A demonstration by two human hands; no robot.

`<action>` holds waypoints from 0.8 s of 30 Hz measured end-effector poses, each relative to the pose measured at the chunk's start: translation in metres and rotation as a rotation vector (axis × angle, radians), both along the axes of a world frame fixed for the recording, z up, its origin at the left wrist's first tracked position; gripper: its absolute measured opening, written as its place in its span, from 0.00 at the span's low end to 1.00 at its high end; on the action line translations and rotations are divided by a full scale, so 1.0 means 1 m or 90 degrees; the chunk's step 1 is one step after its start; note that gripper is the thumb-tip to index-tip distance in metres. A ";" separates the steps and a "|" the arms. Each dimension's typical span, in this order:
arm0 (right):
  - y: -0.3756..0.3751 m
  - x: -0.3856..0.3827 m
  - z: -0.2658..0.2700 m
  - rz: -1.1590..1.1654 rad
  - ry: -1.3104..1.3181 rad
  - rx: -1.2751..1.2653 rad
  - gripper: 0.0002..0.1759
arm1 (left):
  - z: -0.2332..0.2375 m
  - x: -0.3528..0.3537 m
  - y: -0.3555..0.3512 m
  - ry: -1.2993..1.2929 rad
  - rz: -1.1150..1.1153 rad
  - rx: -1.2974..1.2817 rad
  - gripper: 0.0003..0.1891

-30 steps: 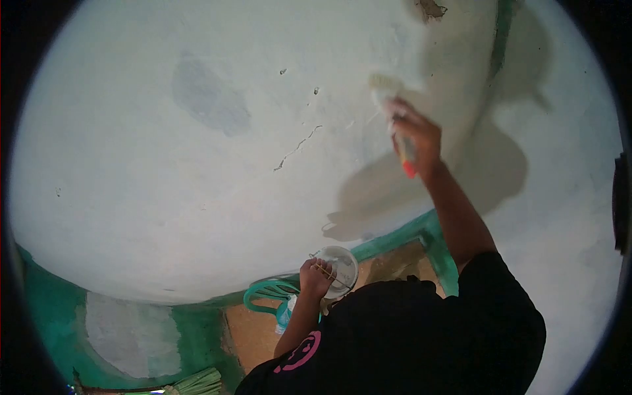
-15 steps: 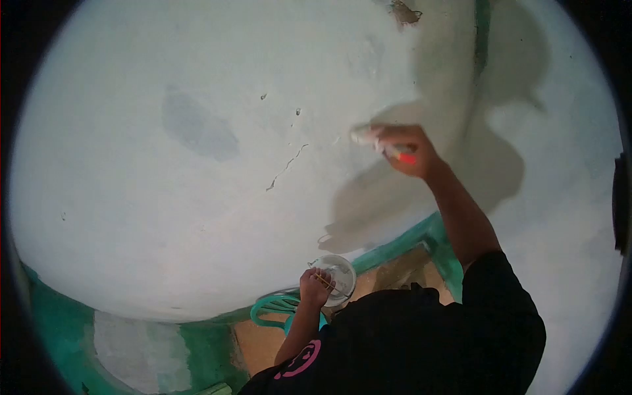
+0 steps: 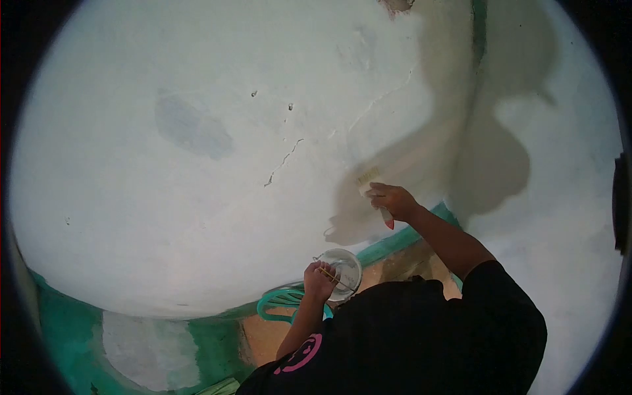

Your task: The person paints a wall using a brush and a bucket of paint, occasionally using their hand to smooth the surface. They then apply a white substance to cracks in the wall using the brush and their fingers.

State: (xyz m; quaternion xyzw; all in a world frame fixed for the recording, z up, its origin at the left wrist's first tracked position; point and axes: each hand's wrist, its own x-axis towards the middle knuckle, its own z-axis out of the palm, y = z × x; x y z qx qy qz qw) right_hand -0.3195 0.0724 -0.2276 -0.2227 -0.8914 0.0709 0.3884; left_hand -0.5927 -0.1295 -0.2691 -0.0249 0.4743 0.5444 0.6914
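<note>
My right hand (image 3: pixel 394 201) is closed around the handle of a paintbrush (image 3: pixel 368 180), whose red handle end points down. The pale bristles point up and left, right at the whitish wall (image 3: pixel 217 197). Lower down, my left hand (image 3: pixel 319 282) grips the wire handle of a white paint bucket (image 3: pixel 347 260). White paint shows inside the bucket. Just left of the brush, a jagged crack (image 3: pixel 284 160) and a few small holes mark the wall.
A green plastic chair (image 3: pixel 266 304) stands below my left hand. Green paint (image 3: pixel 388 245) borders the wall's base and a dark green strip (image 3: pixel 479 29) marks the corner. A grey patch (image 3: pixel 191 125) lies at left, a chipped spot (image 3: pixel 397 5) at the top.
My right hand has moved down with the brush, whose bristles now point upward. The left hand and bucket sit slightly further right and higher in view.
</note>
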 end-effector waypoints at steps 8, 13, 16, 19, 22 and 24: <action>0.024 0.010 0.102 0.101 0.174 -0.120 0.11 | -0.006 -0.001 0.003 -0.012 -0.015 0.022 0.08; 0.013 0.002 0.155 0.062 0.340 0.156 0.13 | 0.021 0.013 0.004 0.030 0.052 -0.075 0.08; 0.009 -0.021 0.092 -0.015 0.287 0.086 0.10 | 0.008 0.006 0.001 -0.008 0.043 -0.036 0.09; -0.007 -0.043 0.012 -0.010 0.196 -0.020 0.04 | 0.012 0.009 0.000 -0.013 0.051 -0.045 0.09; -0.015 -0.039 -0.047 0.063 0.088 -0.067 0.06 | 0.011 0.008 -0.002 -0.017 0.058 -0.039 0.09; -0.016 -0.036 -0.056 0.034 0.088 -0.249 0.09 | 0.012 0.009 -0.001 -0.015 0.044 -0.013 0.09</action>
